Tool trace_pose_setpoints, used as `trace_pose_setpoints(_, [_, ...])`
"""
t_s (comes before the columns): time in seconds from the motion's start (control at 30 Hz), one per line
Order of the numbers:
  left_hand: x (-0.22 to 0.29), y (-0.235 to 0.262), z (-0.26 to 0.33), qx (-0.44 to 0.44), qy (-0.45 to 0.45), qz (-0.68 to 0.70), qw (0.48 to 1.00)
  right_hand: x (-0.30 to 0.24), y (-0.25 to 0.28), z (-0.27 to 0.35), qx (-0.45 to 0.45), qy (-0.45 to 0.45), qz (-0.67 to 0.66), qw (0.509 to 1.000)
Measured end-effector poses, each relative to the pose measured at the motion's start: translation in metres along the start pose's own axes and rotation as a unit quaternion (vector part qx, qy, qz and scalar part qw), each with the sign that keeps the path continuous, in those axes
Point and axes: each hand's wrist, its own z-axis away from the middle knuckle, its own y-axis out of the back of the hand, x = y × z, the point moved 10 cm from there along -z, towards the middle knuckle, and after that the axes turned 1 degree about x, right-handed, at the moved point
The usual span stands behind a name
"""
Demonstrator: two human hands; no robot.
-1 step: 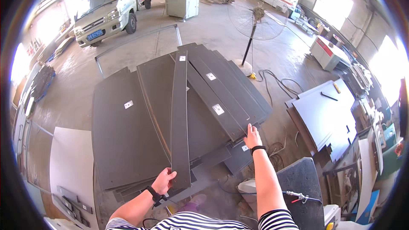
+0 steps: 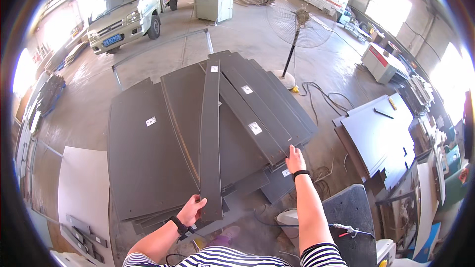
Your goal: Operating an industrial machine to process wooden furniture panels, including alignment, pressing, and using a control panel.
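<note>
Concrete workshop floor (image 2: pixel 257 29), sunlit, stretching back toward bright windows and open doors. Taking the stack of dark grey panels (image 2: pixel 148 158) at centre as the landmark and reading leftward to rightward: far left of the stack, racks of stock along the wall; just left and nearer, a pale sheet (image 2: pixel 81 193) lying flat with short dark offcuts (image 2: pixel 84 230) at its near end. Behind the stack to the left, a small white truck (image 2: pixel 126 7); directly behind, a bent metal frame (image 2: pixel 163 44) and a pale cabinet (image 2: pixel 213 7).

On top of the stack, a long narrow dark strip (image 2: pixel 211 138), running lengthwise from the far edge down to the near edge, a small white label near its far end. Left hand (image 2: pixel 190 210), dark band at the wrist, closed around the strip's near end, thumb on top, fingers wrapped under. Right of the strip, several more long panels (image 2: pixel 262 109) fanned diagonally across the stack, each with a white label. Right hand (image 2: pixel 296 159), also banded at the wrist, resting flat with fingers spread on the near end of those fanned panels, gripping nothing.

Behind the stack to the right, a standing fan (image 2: pixel 297 24) with a cable (image 2: pixel 321 96) trailing over the floor. Further right, a second pile of blue-grey sheets (image 2: pixel 378 133), then benches and machines along the wall.
</note>
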Motion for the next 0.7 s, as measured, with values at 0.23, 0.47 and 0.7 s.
trace_pose_setpoints(0.23, [0.047, -0.101, 0.028, -0.200, 0.085, 0.054, 0.975, 0.026, 0.025, 0.033, -0.010, -0.041, -0.070, 0.997])
trace_pose_setpoints(0.47, [0.080, -0.201, 0.023, -0.281, 0.051, 0.051, 0.957, 0.005, 0.010, 0.190, -0.274, -0.114, -0.523, 0.799])
trace_pose_setpoints(0.7, [0.071, -0.230, 0.072, -0.241, 0.055, -0.042, 0.968, -0.040, 0.082, 0.373, -0.196, -0.181, -0.896, 0.356])
